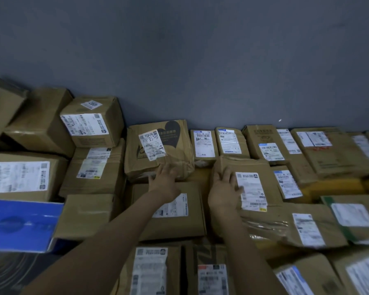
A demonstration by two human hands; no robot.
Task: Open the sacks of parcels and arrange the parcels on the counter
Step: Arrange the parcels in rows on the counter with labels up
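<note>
A plain blue-grey wall (200,50) fills the upper half of the view, matte and unmarked apart from a small bright speck (280,120) low on its right side. The light is dim, cool and diffuse. A soft shadow (141,111) lies low on the wall, left of centre. Near the foot of the wall, strips of a yellow counter top (337,186) show. In the bottom left corner lies a dark grey surface (11,271) with faint curved streaks; whether it is floor cannot be told.
</note>
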